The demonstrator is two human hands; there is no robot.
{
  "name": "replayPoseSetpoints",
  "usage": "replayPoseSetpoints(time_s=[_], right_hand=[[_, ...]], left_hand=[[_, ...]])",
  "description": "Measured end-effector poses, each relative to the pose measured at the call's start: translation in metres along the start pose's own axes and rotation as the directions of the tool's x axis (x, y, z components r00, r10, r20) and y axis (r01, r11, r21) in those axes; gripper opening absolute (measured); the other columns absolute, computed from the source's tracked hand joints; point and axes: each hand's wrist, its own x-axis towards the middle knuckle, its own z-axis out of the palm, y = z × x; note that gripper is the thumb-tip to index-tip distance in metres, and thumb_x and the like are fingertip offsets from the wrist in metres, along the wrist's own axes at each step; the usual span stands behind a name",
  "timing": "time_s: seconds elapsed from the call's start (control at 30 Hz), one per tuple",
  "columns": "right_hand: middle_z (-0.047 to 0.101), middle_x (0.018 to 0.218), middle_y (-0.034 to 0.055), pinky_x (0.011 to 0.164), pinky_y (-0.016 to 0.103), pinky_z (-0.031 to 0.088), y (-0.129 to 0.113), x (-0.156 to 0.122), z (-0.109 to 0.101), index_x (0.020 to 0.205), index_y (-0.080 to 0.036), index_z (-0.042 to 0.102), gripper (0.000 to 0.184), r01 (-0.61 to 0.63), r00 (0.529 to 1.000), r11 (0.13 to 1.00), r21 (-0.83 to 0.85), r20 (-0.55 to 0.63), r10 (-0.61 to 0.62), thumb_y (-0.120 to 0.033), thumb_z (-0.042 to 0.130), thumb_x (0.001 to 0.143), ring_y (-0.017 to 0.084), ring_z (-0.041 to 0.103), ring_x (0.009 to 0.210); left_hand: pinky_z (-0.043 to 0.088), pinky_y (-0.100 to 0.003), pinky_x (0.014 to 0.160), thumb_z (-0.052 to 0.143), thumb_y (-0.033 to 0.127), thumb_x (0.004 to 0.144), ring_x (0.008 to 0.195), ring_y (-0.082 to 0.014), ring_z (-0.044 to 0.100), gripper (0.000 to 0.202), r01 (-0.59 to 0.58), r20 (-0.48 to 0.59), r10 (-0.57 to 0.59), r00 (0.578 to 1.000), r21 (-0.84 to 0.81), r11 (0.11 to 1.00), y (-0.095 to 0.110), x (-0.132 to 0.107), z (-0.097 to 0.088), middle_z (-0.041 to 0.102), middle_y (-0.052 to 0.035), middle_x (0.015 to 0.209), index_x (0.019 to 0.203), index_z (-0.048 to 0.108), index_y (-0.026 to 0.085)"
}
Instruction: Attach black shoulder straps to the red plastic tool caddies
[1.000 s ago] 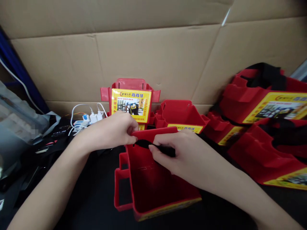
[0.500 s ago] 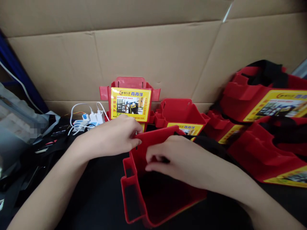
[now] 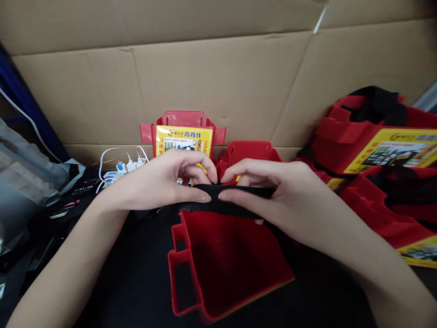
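Observation:
A black webbing strap [image 3: 232, 197] stretches across the back edge of a red plastic tool box [image 3: 235, 255]. My left hand [image 3: 167, 180] pinches the strap between thumb and fingers near its middle. From the other side, my right hand [image 3: 273, 187] grips it too, with both thumbs nearly meeting on its near face. The tool box stands in front of me, its open top facing me and two narrow side pockets on its left. Its back edge is hidden behind the strap and my hands.
Behind stands a red box with a yellow label [image 3: 186, 136], with another red box [image 3: 251, 152] beside it. Strapped red boxes [image 3: 344, 150] are stacked at right. White plugs and cables [image 3: 126, 168] lie at left, near a grey plastic bag [image 3: 30, 168]. Cardboard [image 3: 218, 91] forms the back wall.
My right hand has come up out of the box's opening to its back edge. The black strap now lies across that edge, held by both hands.

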Motion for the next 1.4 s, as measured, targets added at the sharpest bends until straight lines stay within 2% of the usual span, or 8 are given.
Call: replayPoseSetpoints(time_s=[0.17,0.37,0.47,0.57,0.83,1.03,1.2,1.4], right_hand=[[0.067,0.072,-0.0051,0.058,0.023,0.038,0.000,-0.002,0.009,0.079,-0.025,0.065,0.014,-0.017,0.993,0.981,-0.193,0.108,0.039,-0.038,0.061,0.077,0.011,0.057,0.061],[0.062,0.061,-0.0025,0.051,0.024,0.031,-0.003,-0.003,0.014,0.068,-0.022,0.062,0.017,-0.040,0.968,0.946,-0.321,0.223,0.116,-0.030,0.052,0.079,0.011,0.051,0.053],[0.058,0.055,-0.0023,0.048,0.024,0.027,-0.010,-0.002,0.015,0.058,-0.019,0.056,0.022,-0.027,0.960,0.953,-0.303,0.258,0.110,-0.026,0.050,0.078,0.009,0.047,0.049],[0.053,0.052,-0.0031,0.048,0.024,0.026,-0.012,-0.001,0.017,0.054,-0.017,0.052,0.024,-0.027,0.954,0.965,-0.260,0.283,0.103,-0.024,0.049,0.078,0.007,0.042,0.045],[0.040,0.048,-0.0056,0.048,0.022,0.025,-0.010,0.000,0.021,0.054,-0.016,0.045,0.034,-0.058,0.934,0.997,-0.045,0.349,0.070,-0.027,0.041,0.086,0.005,0.033,0.044],[0.056,0.061,-0.0023,0.051,0.022,0.029,-0.012,0.002,0.027,0.067,-0.017,0.057,0.031,-0.054,0.934,0.994,-0.096,0.348,0.084,-0.030,0.040,0.089,0.007,0.042,0.050],[0.065,0.075,0.0002,0.055,0.023,0.034,-0.014,-0.001,0.031,0.076,-0.020,0.064,0.028,-0.042,0.935,0.983,-0.181,0.341,0.103,-0.032,0.042,0.089,0.010,0.052,0.057],[0.065,0.098,0.0057,0.080,0.033,0.039,0.001,0.002,0.014,0.096,-0.019,0.063,0.027,0.124,0.992,0.935,-0.331,0.070,-0.107,-0.039,0.047,0.086,0.021,0.056,0.093]], left_hand=[[0.043,-0.020,0.064,0.059,0.010,0.072,0.072,-0.0089,0.054,0.017,0.001,-0.147,0.031,0.989,0.217,0.976,0.004,0.002,0.013,0.057,0.0046,0.080,0.078,0.047,0.019],[0.043,-0.023,0.065,0.063,0.030,0.074,0.075,-0.0123,0.056,0.018,0.085,-0.118,-0.037,0.992,0.432,0.898,0.000,-0.010,-0.009,0.061,0.0016,0.084,0.085,0.055,0.019],[0.043,-0.025,0.066,0.063,0.039,0.073,0.077,-0.0145,0.058,0.026,0.141,0.012,-0.164,0.986,0.449,0.882,-0.008,-0.012,-0.015,0.064,0.0003,0.088,0.090,0.059,0.020],[0.041,-0.022,0.058,0.057,0.032,0.077,0.067,-0.0121,0.057,0.015,0.181,0.131,-0.252,0.959,0.400,0.898,-0.013,-0.009,-0.011,0.064,0.0011,0.077,0.083,0.059,0.019],[0.043,-0.022,0.060,0.055,0.027,0.077,0.066,-0.0132,0.057,0.013,0.097,0.147,-0.180,0.973,0.449,0.888,-0.007,-0.006,-0.006,0.063,0.0006,0.070,0.080,0.063,0.018],[0.048,-0.021,0.065,0.038,0.018,0.086,0.078,-0.0137,0.062,0.026,0.152,0.311,-0.204,0.928,0.184,0.971,-0.018,-0.012,-0.023,0.066,-0.0047,0.088,0.095,0.062,0.017],[0.043,-0.018,0.057,0.049,0.012,0.078,0.064,-0.0105,0.054,0.015,0.019,0.417,-0.108,0.902,0.211,0.977,-0.027,0.001,-0.019,0.060,0.0003,0.069,0.078,0.064,0.014],[0.040,-0.017,0.053,0.050,0.010,0.073,0.056,-0.0079,0.049,0.016,0.018,0.366,-0.090,0.926,0.194,0.981,-0.031,0.006,-0.016,0.060,0.0020,0.063,0.075,0.065,0.013]])
